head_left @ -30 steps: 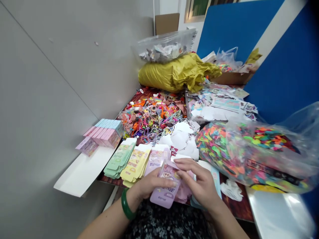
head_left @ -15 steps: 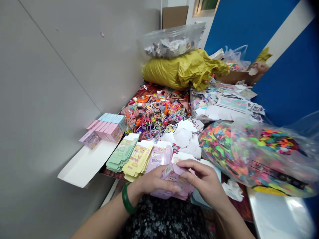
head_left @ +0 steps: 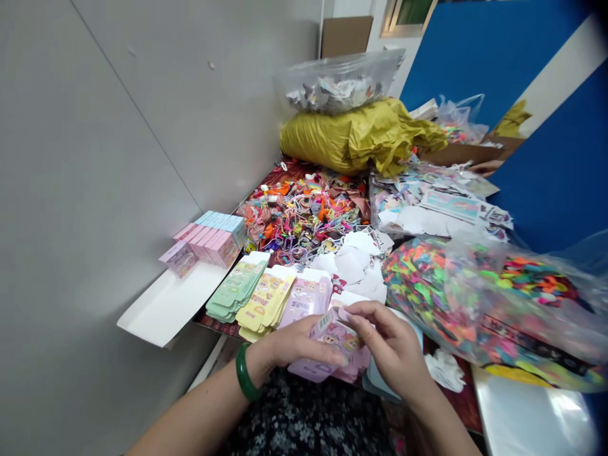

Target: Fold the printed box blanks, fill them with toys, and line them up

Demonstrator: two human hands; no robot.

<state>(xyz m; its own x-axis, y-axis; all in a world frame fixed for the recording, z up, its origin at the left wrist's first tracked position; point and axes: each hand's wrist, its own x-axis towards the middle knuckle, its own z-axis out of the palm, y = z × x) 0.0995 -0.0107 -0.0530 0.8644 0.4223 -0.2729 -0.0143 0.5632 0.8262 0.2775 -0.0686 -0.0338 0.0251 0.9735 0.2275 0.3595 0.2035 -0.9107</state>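
Observation:
A lilac printed cardboard box (head_left: 332,339), folded into a sleeve, sits between my left hand (head_left: 299,347) and my right hand (head_left: 389,342). Both hands grip it, my right fingers at its upper end. A green bangle (head_left: 245,372) circles my left wrist. Just beyond my hands lie stacks of flat box blanks in green (head_left: 237,285), yellow (head_left: 266,301) and lilac (head_left: 308,294). Further left, folded pink and blue boxes (head_left: 213,240) stand packed together on a white board (head_left: 166,304).
A heap of colourful hair ties and trinkets (head_left: 304,218) covers the table's far part, with white paper cutouts (head_left: 354,266) in front. A large clear bag of bright pieces (head_left: 475,297) lies to the right. A yellow sack (head_left: 356,138) and a clear bag stand behind. A grey wall runs along the left.
The lilac box has gone from a flat piece hanging below my hands to a folded sleeve held higher between them. The view has shifted slightly.

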